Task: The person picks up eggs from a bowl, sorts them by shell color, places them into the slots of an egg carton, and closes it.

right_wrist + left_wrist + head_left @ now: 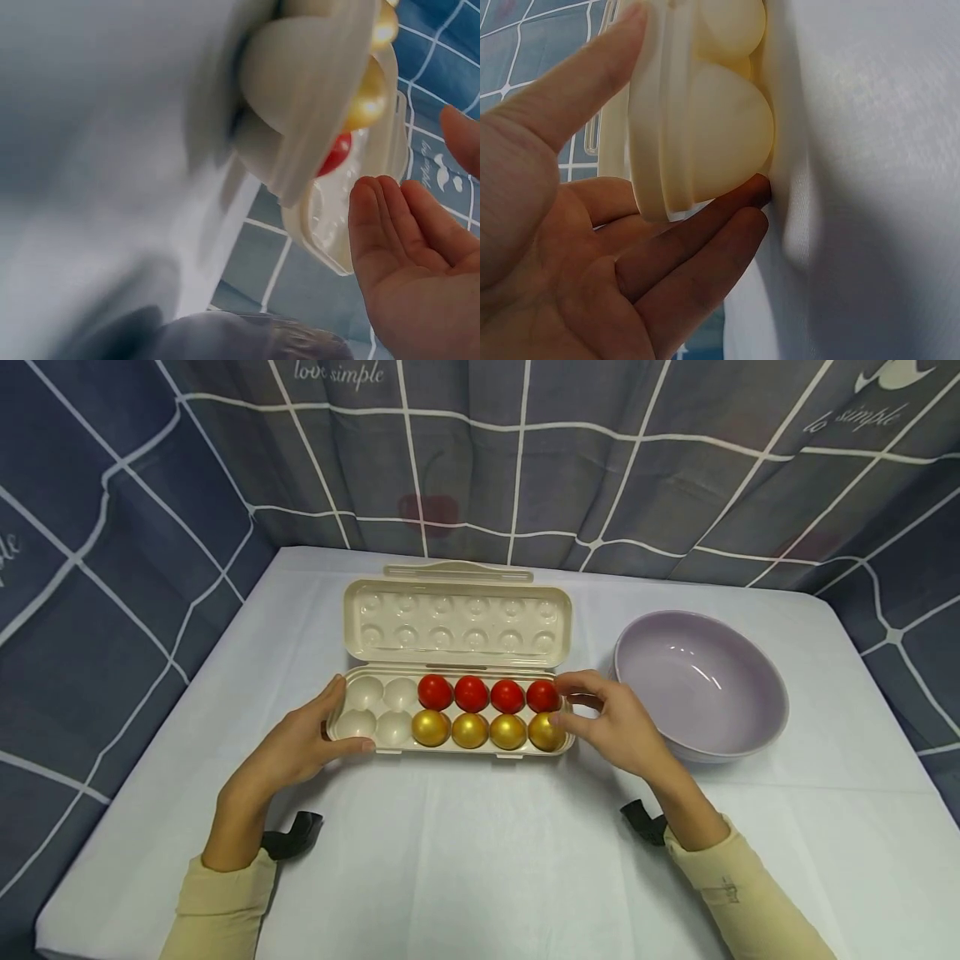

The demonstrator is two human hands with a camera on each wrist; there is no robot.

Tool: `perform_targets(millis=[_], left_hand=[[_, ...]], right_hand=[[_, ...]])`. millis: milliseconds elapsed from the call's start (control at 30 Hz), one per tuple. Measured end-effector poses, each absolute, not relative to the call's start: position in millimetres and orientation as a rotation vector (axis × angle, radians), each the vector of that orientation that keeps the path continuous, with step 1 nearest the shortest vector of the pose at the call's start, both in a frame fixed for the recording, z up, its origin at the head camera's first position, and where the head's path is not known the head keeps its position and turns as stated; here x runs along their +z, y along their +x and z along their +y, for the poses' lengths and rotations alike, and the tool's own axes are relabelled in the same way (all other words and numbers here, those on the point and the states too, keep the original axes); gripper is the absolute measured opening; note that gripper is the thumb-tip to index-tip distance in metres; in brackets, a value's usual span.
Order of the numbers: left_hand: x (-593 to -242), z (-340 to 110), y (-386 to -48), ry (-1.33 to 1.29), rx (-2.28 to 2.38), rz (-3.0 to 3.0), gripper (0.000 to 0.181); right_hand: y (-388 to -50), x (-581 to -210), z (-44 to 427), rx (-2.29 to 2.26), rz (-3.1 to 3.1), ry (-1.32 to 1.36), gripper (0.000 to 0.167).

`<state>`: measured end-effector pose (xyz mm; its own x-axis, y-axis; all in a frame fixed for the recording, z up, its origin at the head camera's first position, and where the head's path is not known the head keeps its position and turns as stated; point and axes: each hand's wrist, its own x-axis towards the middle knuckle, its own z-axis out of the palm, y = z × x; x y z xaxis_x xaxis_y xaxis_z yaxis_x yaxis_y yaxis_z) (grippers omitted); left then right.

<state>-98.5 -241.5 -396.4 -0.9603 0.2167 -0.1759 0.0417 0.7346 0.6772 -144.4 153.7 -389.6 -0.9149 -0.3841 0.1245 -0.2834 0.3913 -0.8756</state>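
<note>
A cream plastic egg carton (459, 752) lies on the table with its lid (459, 622) folded back. Red eggs (471, 694) fill several cups of the back row, and gold eggs (469, 731) sit before them. At the left end the cups are bare. My left hand (296, 739) holds that end, thumb along the front rim; in the left wrist view its other fingers (705, 259) reach below the rim. Over the right end hovers my right hand (611, 718), thumb and fingers spread near the last red and gold eggs. The right wrist view shows its fingers (382, 217) apart from the carton.
A large lilac bowl (701, 685) stands right of the carton, close behind my right hand. White cloth covers the table (480, 860). Dark grid-patterned curtains (480, 468) hang at the back and both sides. Black wrist mounts (294, 835) stick out near the sleeves.
</note>
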Motion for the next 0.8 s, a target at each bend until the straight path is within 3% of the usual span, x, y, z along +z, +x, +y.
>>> perform_targets(millis=[400, 800], left_hand=[[-396.7, -242.3, -98.1, 0.204, 1.028, 2.696, 0.110], [-398.1, -242.5, -99.2, 0.205, 1.021, 2.695, 0.111]], right_hand=[[-171.6, -363.3, 143.1, -1.746, 2.538, -0.450, 0.051], [-217.1, -364.6, 129.9, -1.861, 2.459, -0.163, 0.089]])
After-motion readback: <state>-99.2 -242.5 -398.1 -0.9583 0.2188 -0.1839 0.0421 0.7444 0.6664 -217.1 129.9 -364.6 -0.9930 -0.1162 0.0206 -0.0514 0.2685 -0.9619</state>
